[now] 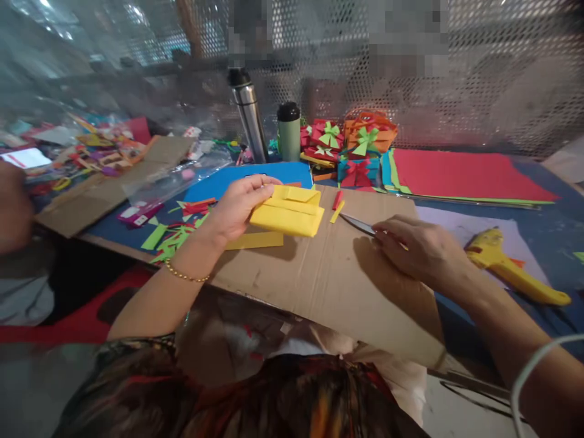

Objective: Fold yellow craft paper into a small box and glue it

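A folded yellow paper piece point(287, 213) is held up over the cardboard sheet point(314, 286) by my left hand point(239, 207), whose thumb lies on its left end. My right hand point(410, 246) is closed on scissors point(358, 224) low over the right part of the cardboard; the blades point left and their handles are mostly hidden. Just beyond the blade tips lie a small red strip point(337, 201) and a small yellow strip point(337, 212). Under the held paper, a flat yellow strip point(255, 241) rests on the cardboard.
A yellow glue gun point(515, 271) lies at right on pale paper. Behind are red sheets point(469, 173), small bowed paper boxes point(365, 143), a green bottle point(289, 134) and a steel flask point(250, 115). Green scraps point(176, 242) lie left. Part of another person point(16, 207) shows far left.
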